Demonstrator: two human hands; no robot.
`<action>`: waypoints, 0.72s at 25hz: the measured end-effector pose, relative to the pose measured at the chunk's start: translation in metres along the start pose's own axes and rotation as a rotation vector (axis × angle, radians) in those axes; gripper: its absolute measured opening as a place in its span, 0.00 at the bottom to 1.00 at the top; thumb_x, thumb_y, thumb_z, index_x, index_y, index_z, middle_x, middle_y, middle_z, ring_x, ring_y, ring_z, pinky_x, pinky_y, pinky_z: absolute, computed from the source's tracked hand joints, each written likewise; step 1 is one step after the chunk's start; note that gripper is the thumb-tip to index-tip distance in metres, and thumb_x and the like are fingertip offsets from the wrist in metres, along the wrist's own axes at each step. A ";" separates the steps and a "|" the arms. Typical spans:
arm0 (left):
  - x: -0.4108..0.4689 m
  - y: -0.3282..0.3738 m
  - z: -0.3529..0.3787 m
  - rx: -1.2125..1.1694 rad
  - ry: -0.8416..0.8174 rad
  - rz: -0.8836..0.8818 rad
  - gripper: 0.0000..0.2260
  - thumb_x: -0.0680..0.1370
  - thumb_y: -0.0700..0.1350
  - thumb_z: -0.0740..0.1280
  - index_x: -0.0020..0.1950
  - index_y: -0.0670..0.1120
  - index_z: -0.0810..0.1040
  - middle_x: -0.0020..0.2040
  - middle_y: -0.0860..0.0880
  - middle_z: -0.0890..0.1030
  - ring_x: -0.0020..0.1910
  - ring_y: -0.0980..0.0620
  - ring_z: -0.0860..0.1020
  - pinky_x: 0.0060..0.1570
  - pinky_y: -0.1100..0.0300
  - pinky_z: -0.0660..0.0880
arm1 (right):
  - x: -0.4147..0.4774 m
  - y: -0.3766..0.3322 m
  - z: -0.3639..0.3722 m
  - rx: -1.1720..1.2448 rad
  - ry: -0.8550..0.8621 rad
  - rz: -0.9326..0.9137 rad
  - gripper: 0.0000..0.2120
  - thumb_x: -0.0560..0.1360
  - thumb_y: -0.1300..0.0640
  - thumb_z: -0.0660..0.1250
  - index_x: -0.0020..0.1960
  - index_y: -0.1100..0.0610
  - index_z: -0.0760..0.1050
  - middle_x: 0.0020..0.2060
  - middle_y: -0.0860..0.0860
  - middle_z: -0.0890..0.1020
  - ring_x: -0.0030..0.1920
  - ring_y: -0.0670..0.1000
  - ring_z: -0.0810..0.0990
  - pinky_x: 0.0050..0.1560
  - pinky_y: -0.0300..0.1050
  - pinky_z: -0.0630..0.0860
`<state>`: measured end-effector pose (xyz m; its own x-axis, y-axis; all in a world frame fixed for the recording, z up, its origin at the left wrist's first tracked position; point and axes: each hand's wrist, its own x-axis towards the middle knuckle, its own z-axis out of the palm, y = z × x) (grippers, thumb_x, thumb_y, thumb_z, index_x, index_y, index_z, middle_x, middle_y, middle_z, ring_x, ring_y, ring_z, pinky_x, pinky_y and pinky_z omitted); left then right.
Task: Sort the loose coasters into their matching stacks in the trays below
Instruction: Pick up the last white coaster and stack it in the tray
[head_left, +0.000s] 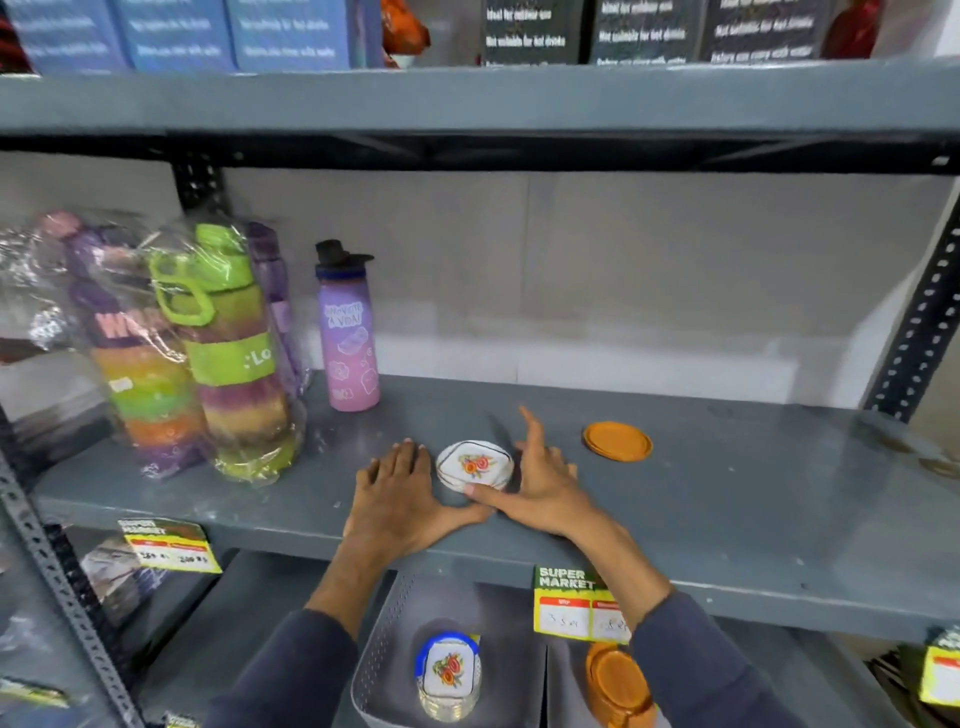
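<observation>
A small pile of white floral coasters (474, 464) lies on the grey shelf (727, 499). My left hand (397, 493) rests flat against its left side and my right hand (540, 480) flanks its right side, fingers spread, thumb touching the pile's front edge. Neither hand holds it. Loose orange coasters (617, 441) lie further right on the shelf. Below, a grey tray (379, 660) holds a stack of floral coasters (449, 675). Beside it stands an orange coaster stack (618, 686), partly behind my right sleeve.
A purple water bottle (348, 332) and wrapped multicoloured bottles (218, 353) stand at the shelf's left. Yellow price tags (576, 603) hang on the shelf's front edge. A shelf upright (919, 322) rises at the right. Boxes fill the shelf above.
</observation>
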<state>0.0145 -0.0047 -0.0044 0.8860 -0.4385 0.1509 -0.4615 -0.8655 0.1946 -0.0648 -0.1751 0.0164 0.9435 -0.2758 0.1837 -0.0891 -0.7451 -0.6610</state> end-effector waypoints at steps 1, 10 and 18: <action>0.000 0.000 -0.001 0.004 -0.005 0.002 0.65 0.57 0.87 0.50 0.83 0.45 0.57 0.84 0.46 0.56 0.82 0.48 0.54 0.78 0.46 0.51 | 0.009 -0.001 0.004 -0.043 -0.047 0.027 0.57 0.65 0.35 0.76 0.79 0.44 0.40 0.73 0.52 0.71 0.75 0.56 0.63 0.71 0.58 0.57; -0.005 0.001 -0.007 -0.040 -0.037 -0.004 0.65 0.58 0.87 0.53 0.84 0.46 0.54 0.85 0.47 0.53 0.83 0.49 0.50 0.79 0.48 0.47 | 0.003 -0.018 -0.013 0.063 0.151 -0.124 0.53 0.57 0.39 0.82 0.71 0.38 0.52 0.62 0.43 0.79 0.68 0.51 0.71 0.61 0.50 0.61; -0.008 0.003 -0.007 -0.079 0.004 -0.008 0.73 0.48 0.90 0.42 0.84 0.47 0.55 0.84 0.50 0.55 0.83 0.52 0.51 0.80 0.50 0.47 | -0.105 -0.100 -0.087 0.179 0.597 -0.509 0.53 0.54 0.42 0.85 0.66 0.32 0.54 0.69 0.45 0.73 0.67 0.51 0.73 0.60 0.55 0.75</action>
<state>0.0060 -0.0017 0.0021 0.8895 -0.4304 0.1532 -0.4567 -0.8472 0.2715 -0.1827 -0.1247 0.1263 0.5200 -0.2445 0.8184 0.4062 -0.7721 -0.4888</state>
